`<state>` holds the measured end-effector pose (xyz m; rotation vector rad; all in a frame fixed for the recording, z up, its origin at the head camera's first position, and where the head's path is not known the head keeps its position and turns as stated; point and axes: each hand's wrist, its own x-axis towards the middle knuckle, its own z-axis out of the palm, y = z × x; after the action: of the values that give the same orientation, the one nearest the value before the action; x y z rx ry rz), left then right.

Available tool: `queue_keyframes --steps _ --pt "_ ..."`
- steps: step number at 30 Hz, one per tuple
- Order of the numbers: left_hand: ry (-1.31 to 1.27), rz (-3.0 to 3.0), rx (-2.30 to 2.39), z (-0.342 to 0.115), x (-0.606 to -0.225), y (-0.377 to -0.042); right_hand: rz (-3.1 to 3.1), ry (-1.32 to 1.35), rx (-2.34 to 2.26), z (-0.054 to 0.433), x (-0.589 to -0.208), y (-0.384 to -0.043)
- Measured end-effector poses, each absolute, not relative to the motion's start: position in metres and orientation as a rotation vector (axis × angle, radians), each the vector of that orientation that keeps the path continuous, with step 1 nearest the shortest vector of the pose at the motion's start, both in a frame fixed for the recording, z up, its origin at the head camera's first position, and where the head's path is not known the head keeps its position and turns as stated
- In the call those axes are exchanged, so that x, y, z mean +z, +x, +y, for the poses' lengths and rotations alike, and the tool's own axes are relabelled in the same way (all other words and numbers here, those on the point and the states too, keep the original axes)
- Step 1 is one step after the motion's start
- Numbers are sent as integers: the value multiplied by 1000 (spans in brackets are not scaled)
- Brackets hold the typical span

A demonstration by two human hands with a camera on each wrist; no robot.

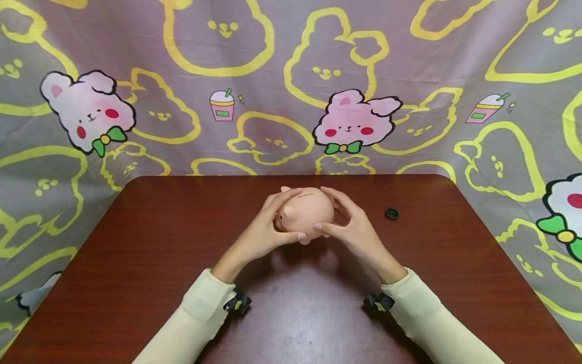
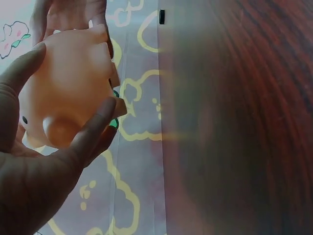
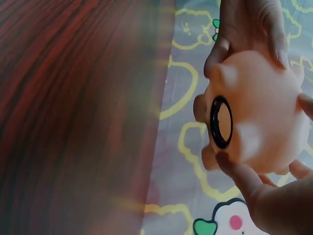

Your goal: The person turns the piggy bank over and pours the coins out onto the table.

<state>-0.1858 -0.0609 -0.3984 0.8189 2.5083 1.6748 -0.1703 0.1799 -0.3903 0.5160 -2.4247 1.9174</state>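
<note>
You had the piggy bank in both hands, just above the desk as far as I could tell, head toward your left. Left hand was curled round the head end, right hand round the rump; fingers on both were set about as wide as the body, thumbs on the near side. Step in hand looked like holding or turning the bank with its plug out: the black cap lay on the desk, well apart, to the right. My read: the next move called for a steady two-handed hold and control of which way the underside faced. Materials: bank was smooth, matte, peach-pink, probably plastic or vinyl; round body, cone ear, stubby feet, narrow slot on top. Black ring on the underside was glossy; couldn't tell how open its centre was. Cap was a small disc with a line across its face. Desk was reddish-brown, wood-grained, with a sheen.
</note>
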Motion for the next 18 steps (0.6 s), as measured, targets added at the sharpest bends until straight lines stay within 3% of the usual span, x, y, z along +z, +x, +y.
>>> queue_keyframes --steps 11,18 --pt "821 2422 1707 -66 -406 -186 -2352 715 1260 161 -382 -159" --pt "799 2450 1710 -67 -406 -185 -2381 701 1303 163 -384 -161"
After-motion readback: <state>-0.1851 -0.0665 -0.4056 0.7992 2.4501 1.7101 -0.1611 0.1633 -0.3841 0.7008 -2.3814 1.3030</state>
